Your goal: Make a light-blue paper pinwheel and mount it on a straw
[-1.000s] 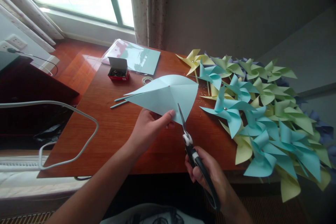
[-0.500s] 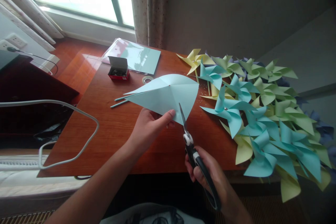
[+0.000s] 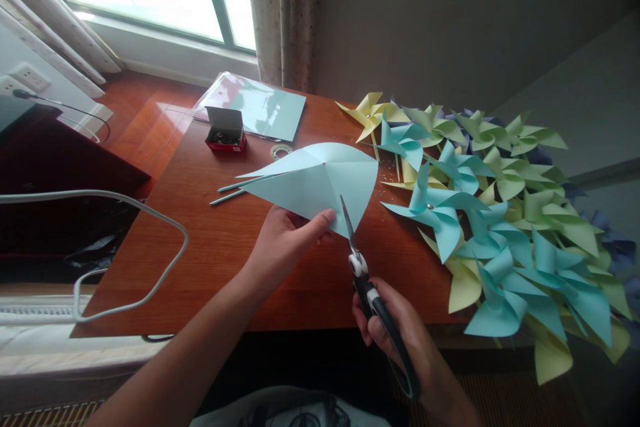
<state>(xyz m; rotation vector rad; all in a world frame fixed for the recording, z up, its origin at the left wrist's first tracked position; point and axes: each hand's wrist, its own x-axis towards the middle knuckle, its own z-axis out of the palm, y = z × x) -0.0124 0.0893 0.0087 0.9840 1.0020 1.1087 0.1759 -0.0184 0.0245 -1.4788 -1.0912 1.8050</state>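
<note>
A light blue sheet of paper (image 3: 320, 180), with crease lines and a small mark at its middle, is held above the table by my left hand (image 3: 293, 233). The thumb presses on its near edge and the other fingers are mostly hidden beneath. A slit runs in from the paper's left side. My right hand (image 3: 395, 323) grips black-and-white scissors (image 3: 367, 287), whose blades are across the paper's near right corner. Under the paper's left end, two thin blue sticks (image 3: 227, 197) poke out on the table.
Finished paper pinwheels (image 3: 500, 213) in blue, green, yellow and purple crowd the right side. A small open red box (image 3: 226, 140), a tape roll (image 3: 281, 151) and a plastic-wrapped paper pack (image 3: 265, 107) lie on the wooden table (image 3: 200, 260). A white cable (image 3: 165, 220) loops at left.
Almost nothing differs. The paper's upper edge has dipped very slightly; both hands and the scissors stay in nearly the same place.
</note>
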